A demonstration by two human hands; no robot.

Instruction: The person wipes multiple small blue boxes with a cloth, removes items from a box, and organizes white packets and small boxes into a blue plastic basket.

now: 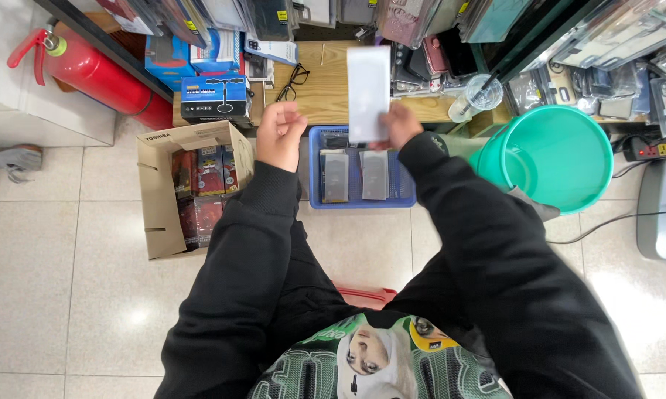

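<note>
White packet [367, 89] stands above right hand's [401, 124] grip.

White flat packet [367, 92] in right hand [401, 124], above blue basket [314, 174]

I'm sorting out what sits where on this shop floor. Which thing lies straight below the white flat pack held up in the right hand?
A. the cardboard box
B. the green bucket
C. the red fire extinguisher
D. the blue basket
D: the right hand holds the white flat pack up directly over the blue basket, while the green bucket stands off to the right.
</note>
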